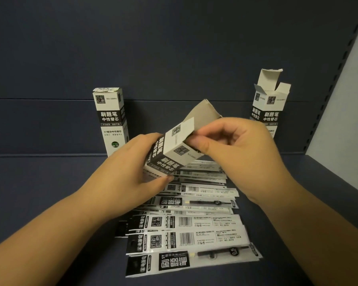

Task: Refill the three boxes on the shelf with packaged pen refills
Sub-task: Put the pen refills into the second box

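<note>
On the dark shelf [50,193] lies a spread of packaged refills [186,223] marked "0.5". The left box [110,120] reads "NO.50091"; the right box [270,104] stands open. The left hand [132,168] grips a tilted box [174,149]; the right hand [236,149] pinches its flap.

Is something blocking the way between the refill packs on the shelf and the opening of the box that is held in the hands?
Partly. The held box is tilted over the refill packs, gripped by the left hand. The right hand pinches at its open end, so fingers and a raised flap crowd the opening.
</note>
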The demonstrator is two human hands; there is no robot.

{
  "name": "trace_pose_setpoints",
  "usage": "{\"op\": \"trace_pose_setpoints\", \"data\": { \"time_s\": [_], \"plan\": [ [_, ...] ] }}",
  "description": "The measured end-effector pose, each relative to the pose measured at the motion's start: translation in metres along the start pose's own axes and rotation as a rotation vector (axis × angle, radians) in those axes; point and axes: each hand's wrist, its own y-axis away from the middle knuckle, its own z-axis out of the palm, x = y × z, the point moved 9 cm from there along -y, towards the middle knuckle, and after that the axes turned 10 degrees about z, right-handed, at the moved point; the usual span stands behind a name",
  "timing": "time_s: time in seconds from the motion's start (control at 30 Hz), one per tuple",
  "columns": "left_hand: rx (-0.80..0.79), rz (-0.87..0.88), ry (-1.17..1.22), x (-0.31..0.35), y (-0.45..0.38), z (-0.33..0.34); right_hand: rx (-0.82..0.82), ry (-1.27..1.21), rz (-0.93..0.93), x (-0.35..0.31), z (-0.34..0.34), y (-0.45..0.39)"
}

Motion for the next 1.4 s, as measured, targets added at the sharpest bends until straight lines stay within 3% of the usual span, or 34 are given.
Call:
{"op": "trace_pose_setpoints", "data": {
  "time_s": [0.13,0.23,0.37,0.43,0.53,0.6,0.8,1.4],
  "plan": [
    [0.031,-0.021,0.065,-0.001,-0.001,-0.002,-0.039,-0.01,-0.018,-0.003,0.001,0.001],
    [0.069,-0.044,0.112,-0.005,-0.001,-0.005,0.043,-0.04,-0.084,-0.007,-0.008,0.0],
    [0.126,-0.089,0.182,-0.01,0.0,-0.01,0.137,-0.051,-0.016,0.006,-0.022,-0.009],
    [0.153,-0.12,0.219,-0.014,0.001,-0.012,0.055,0.166,0.032,0.016,-0.015,-0.014],
    [0.18,-0.165,0.257,-0.02,0.002,-0.013,-0.196,0.72,0.063,0.039,0.013,-0.011],
    [0.193,-0.182,0.255,-0.023,0.003,-0.014,-0.3,0.899,0.061,0.049,0.026,-0.006],
    [0.217,-0.216,0.286,-0.03,0.004,-0.014,-0.513,0.962,0.15,0.07,0.042,0.003],
    [0.241,-0.22,0.317,-0.034,0.004,-0.017,-0.515,1.071,0.073,0.074,0.045,0.002]
  ]
}}
